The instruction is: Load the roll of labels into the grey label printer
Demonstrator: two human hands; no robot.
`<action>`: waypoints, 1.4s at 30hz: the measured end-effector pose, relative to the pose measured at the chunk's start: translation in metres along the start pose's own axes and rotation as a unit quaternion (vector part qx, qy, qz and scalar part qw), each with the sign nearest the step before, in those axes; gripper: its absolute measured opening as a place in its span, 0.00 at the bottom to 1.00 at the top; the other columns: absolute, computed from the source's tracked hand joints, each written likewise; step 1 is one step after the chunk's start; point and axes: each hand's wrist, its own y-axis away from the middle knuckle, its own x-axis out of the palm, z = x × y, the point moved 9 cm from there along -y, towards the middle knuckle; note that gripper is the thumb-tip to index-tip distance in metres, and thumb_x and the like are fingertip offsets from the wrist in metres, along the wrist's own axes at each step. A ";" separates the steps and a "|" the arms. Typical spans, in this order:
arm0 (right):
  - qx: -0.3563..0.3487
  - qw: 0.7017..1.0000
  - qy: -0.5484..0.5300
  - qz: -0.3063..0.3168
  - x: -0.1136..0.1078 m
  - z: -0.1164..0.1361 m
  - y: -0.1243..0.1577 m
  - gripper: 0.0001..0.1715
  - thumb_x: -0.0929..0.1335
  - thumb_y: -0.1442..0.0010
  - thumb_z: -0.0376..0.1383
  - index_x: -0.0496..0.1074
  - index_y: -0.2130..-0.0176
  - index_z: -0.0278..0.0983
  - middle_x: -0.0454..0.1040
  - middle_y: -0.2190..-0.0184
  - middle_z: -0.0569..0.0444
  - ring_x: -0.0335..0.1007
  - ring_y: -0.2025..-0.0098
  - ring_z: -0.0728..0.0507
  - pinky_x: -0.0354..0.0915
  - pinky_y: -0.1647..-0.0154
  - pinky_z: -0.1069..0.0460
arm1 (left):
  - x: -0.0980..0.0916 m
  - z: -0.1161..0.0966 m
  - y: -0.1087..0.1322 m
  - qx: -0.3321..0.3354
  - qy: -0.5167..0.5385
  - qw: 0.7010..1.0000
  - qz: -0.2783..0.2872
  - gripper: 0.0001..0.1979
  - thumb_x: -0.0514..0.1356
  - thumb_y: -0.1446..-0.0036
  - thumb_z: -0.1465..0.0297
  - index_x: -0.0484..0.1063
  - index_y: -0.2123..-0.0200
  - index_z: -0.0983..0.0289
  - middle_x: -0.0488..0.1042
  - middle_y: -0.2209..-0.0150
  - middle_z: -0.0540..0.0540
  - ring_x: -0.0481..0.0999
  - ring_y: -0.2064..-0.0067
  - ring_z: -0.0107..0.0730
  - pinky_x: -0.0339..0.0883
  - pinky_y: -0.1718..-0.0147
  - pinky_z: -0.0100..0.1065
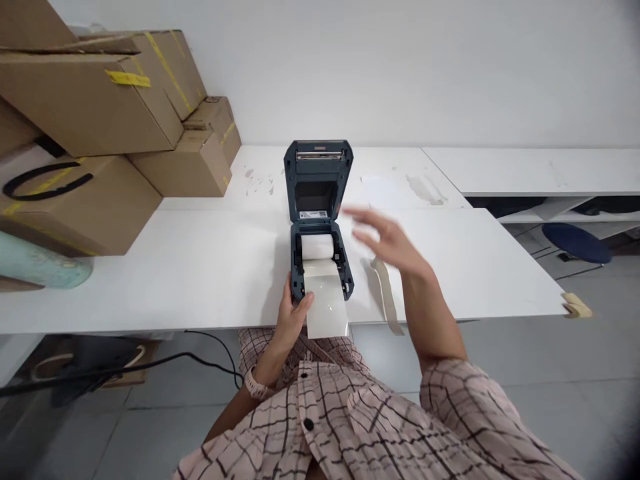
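Note:
A dark label printer stands on the white table with its lid raised. Inside it sits a roll of white labels. From the roll a label strip runs out over the front and hangs past the table edge. My left hand grips the printer's front left corner, its thumb at the strip's left edge. To the right of the printer my right hand is raised with fingers apart, slightly blurred and holding nothing. Beneath it a curled strip of backing paper lies across the table edge.
Cardboard boxes are stacked at the left, with a pale green cylinder in front of them. A tan roll is at the table's right corner. A blue stool stands beyond. A black cable runs below the table.

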 end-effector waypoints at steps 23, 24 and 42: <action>0.286 0.906 -0.275 -0.148 0.090 -0.077 0.101 0.58 0.72 0.43 0.61 0.50 0.26 0.43 0.53 0.23 0.46 0.51 0.23 0.34 0.55 0.24 0.36 | -0.009 -0.027 -0.018 -0.027 0.034 0.999 -0.006 0.47 0.63 0.40 0.48 0.48 0.24 0.54 0.46 0.22 0.58 0.51 0.23 0.51 0.60 0.30 0.46; 0.296 0.894 -0.305 -0.139 0.097 -0.083 0.102 0.61 0.72 0.44 0.61 0.48 0.25 0.43 0.52 0.23 0.45 0.52 0.23 0.34 0.56 0.24 0.36 | -0.005 -0.027 -0.019 -0.032 0.045 0.998 0.011 0.46 0.63 0.39 0.49 0.49 0.24 0.55 0.51 0.23 0.59 0.55 0.24 0.52 0.62 0.31 0.46; 0.251 0.930 -0.212 -0.161 0.107 -0.095 0.114 0.59 0.65 0.41 0.69 0.47 0.25 0.43 0.56 0.25 0.42 0.53 0.24 0.31 0.59 0.27 0.36 | -0.005 -0.016 -0.017 0.091 -0.042 0.991 -0.084 0.43 0.58 0.40 0.42 0.58 0.29 0.59 0.65 0.30 0.62 0.66 0.30 0.53 0.66 0.35 0.44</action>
